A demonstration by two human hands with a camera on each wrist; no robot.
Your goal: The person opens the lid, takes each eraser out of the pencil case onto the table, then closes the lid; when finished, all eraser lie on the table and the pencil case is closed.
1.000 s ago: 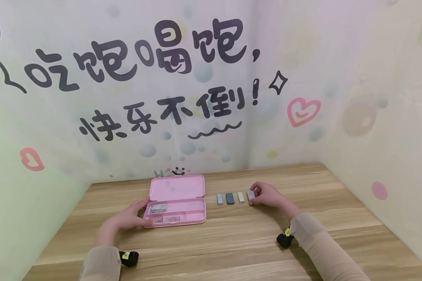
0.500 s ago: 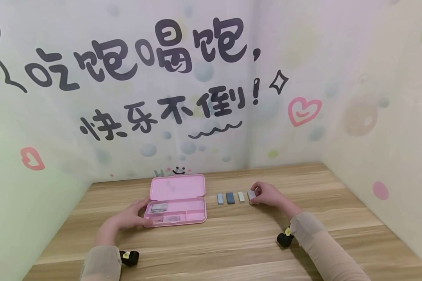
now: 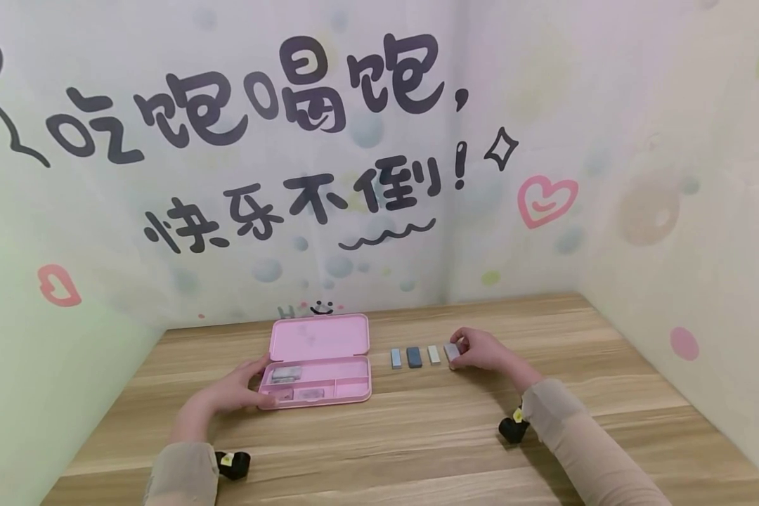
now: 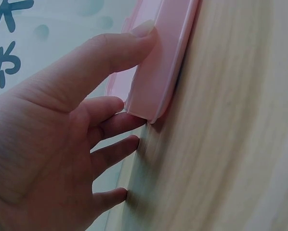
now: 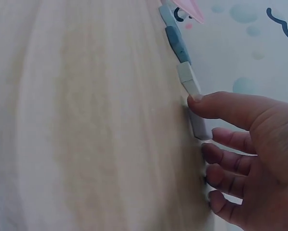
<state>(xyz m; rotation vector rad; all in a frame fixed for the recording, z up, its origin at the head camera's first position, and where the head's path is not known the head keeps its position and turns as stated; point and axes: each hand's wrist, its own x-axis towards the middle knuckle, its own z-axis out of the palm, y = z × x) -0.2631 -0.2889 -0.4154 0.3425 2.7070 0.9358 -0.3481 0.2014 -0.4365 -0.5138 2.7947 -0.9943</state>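
An open pink pencil case [image 3: 354, 371] lies on the table with its lid raised at the back. My left hand [image 3: 237, 386] holds its left front corner, thumb [image 4: 146, 41] on the front wall and fingers at the left end. To the right, my right hand [image 3: 483, 350] pinches a pale grey eraser [image 3: 451, 351] that lies on the table. Left of it, in a row, are a cream eraser [image 3: 433, 355], a dark blue eraser [image 3: 414, 357] and a light blue eraser [image 3: 395, 358]. Part of the grey eraser is hidden by my fingers.
Several greyish blocks [image 3: 286, 374] lie in the case's left compartments. Behind the wooden table [image 3: 379, 450] hangs a printed wall cloth [image 3: 405, 260]. A black wrist camera [image 3: 232, 465] sits at my left cuff, another black camera [image 3: 512, 430] at my right.
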